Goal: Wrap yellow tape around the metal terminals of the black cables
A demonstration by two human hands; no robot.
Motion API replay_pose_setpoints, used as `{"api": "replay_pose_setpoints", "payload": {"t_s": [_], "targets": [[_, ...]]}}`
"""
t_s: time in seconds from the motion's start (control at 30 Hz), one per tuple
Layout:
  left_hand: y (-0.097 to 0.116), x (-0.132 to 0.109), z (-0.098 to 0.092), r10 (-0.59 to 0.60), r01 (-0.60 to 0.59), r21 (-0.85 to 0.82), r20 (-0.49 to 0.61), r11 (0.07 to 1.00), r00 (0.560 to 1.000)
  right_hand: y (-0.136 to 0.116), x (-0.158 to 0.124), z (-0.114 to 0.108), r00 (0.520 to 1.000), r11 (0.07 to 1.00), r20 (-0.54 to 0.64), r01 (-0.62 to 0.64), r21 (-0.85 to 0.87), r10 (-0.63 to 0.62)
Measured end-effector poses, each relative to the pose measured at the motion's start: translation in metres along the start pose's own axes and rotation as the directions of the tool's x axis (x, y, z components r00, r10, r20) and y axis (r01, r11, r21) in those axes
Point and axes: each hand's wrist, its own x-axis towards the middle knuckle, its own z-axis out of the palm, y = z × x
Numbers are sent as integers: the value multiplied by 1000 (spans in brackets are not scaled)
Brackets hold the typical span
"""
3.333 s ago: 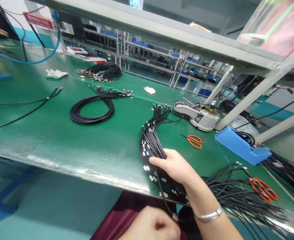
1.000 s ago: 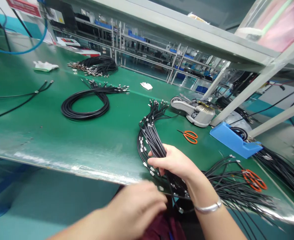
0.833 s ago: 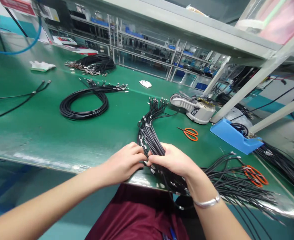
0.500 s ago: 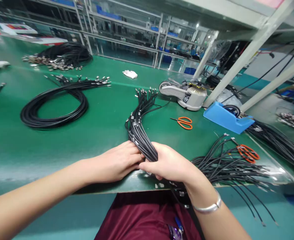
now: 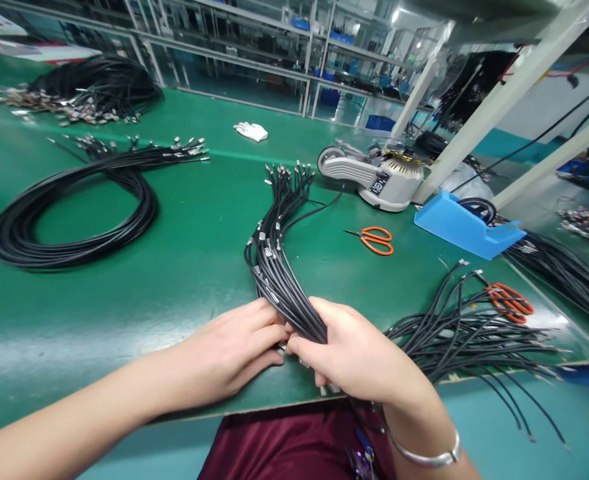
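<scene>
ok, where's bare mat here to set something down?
Widest bare mat: between the coiled cable loop and the cable bundle the right hand grips. Smaller patch: bundle to the orange scissors before the tape dispenser. Crowded: loose cables at the right edge, blue holder behind.

Factory: cable bundles [image 5: 279,267], shelving racks [image 5: 254,47]

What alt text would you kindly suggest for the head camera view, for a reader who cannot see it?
A person's right hand grips a bundle of black cables with metal ends at the near edge of a green workbench, the left hand touching it. A cable coil, orange scissors and a tape dispenser lie farther back.
</scene>
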Motion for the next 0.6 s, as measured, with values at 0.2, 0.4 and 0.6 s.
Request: {"api": "replay_pose_setpoints", "payload": {"t_s": [0.2, 0.4, 0.6], "targets": [[-2, 1, 1, 39, -38, 37, -35, 999, 999, 0, 1, 0, 1000, 1000, -1, 25, 8, -25], [0, -1, -2, 10, -11, 47, 28, 999, 1000, 2, 2, -1, 998, 998, 2, 61, 11, -61], [-2, 1, -5, -16, 12, 50, 85, 999, 996, 1, 6, -2, 994, 994, -25, 111, 19, -111]]}}
